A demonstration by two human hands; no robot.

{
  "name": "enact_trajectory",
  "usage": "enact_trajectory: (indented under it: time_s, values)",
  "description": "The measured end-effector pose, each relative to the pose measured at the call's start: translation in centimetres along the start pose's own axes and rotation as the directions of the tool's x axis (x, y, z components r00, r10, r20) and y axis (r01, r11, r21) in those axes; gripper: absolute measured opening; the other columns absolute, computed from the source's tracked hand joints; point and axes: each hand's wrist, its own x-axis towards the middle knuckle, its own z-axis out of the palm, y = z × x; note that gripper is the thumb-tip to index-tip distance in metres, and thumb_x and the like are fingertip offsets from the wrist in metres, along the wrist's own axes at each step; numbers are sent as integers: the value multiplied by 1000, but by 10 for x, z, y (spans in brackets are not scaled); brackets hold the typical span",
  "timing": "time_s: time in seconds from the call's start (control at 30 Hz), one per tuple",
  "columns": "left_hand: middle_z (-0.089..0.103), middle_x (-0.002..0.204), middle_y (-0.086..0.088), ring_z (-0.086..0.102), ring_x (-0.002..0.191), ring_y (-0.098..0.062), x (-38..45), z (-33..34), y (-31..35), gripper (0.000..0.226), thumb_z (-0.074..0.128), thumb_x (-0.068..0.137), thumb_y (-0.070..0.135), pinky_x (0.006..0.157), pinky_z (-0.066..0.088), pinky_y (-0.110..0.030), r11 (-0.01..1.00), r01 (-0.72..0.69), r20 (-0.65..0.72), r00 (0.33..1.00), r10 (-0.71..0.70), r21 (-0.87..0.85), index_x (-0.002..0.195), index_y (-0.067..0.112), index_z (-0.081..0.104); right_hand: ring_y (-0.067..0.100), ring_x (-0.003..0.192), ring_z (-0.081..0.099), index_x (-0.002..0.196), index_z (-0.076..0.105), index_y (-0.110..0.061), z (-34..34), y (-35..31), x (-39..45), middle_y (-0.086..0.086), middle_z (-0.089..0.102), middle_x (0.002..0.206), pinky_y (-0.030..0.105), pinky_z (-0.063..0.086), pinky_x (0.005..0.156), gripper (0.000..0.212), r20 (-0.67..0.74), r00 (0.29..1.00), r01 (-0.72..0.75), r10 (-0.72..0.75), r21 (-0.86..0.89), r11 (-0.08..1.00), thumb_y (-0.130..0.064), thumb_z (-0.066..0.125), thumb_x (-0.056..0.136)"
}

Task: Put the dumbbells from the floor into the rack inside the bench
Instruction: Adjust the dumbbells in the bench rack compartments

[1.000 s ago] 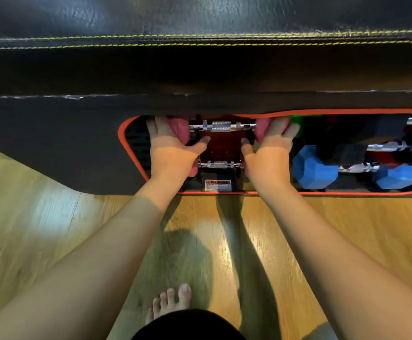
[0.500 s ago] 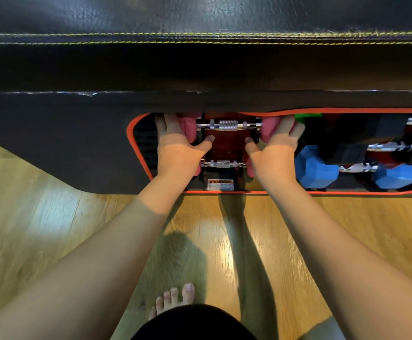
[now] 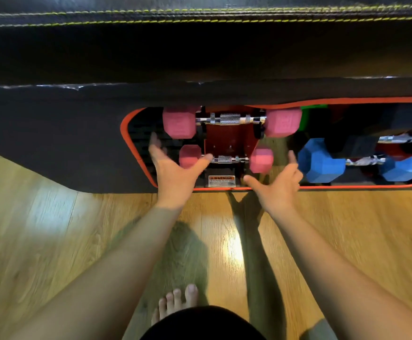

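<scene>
Pink dumbbell (image 3: 231,121) beyond spread fingers (image 3: 154,143)

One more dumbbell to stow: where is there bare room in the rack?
Little shows free. The left bay holds two pink dumbbells, the right bay the blue dumbbell and black ones. Only the dark gap by the orange rim, left of the pink heads, looks bare.

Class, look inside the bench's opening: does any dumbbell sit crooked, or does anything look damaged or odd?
Nothing stands out. Both pink dumbbells, the upper and the lower, lie level on the rack, and the blue dumbbell does too. Both hands, left and right, are open and empty.
</scene>
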Motion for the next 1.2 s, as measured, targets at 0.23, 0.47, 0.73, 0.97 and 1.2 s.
enact_trajectory:
  time_s: [0.23,0.47,0.73,0.97,1.2]
  values:
    - [59,101,-10,57,112,-24,25,31,-35,74,66,74,69,89,48,-35,784,90,187,949,-256,614,100,0,55,47,130,30,142,23,-12,29,-5,40,19,20,145,48,33,108,96,221,973,140,-70,-320,937,-41,81,72]
    - [46,132,-16,49,123,-33,39,48,-54,80,75,73,52,101,47,-45,713,-35,160,981,-110,700,132,12,38,46,129,31,141,30,-13,42,-7,51,20,20,149,46,36,103,82,144,989,78,-23,-392,917,-34,78,78]
    - [32,144,-12,40,135,-33,42,45,-42,96,87,67,31,112,38,-43,769,-90,171,985,-25,632,140,10,28,46,125,34,140,30,-18,46,-6,50,19,24,144,45,36,102,77,135,989,110,-58,-422,900,-33,76,80]
    - [58,85,-9,60,107,-34,21,34,-20,58,60,84,62,80,47,-32,635,-15,257,922,-290,772,79,4,55,42,123,35,139,29,-7,21,5,47,18,33,134,46,29,106,91,218,968,182,-122,-282,942,-42,80,72]
    - [67,102,-4,65,105,-26,-30,28,29,61,60,76,68,89,52,-35,610,-250,522,791,-318,751,110,17,66,26,114,46,123,56,-15,-43,35,39,8,48,122,29,37,87,45,50,969,246,-242,-102,964,-42,65,88]
